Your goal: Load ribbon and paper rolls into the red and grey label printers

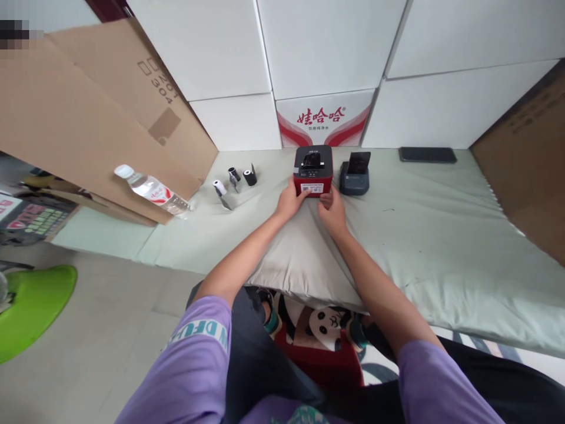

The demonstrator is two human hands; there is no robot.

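Soft grey mat [441,235]: my left hand [289,203] and right hand [332,211] clasp the printer [313,169]; uneven padding could tip it.

Ahead of you, at twelve o'clock, stands a wall of large white panels [335,41] with a red-and-white printed carton [324,121] set into its lower row. At ten o'clock a flattened cardboard sheet [88,112] leans over the surface, and another brown cardboard panel [525,159] stands at two o'clock. You look across a pale grey-green padded mat [441,235] that runs from the wall towards you. At eight o'clock the floor [88,353] is plain beige, with a bright green object [30,306] lying on it. The light is even and soft.
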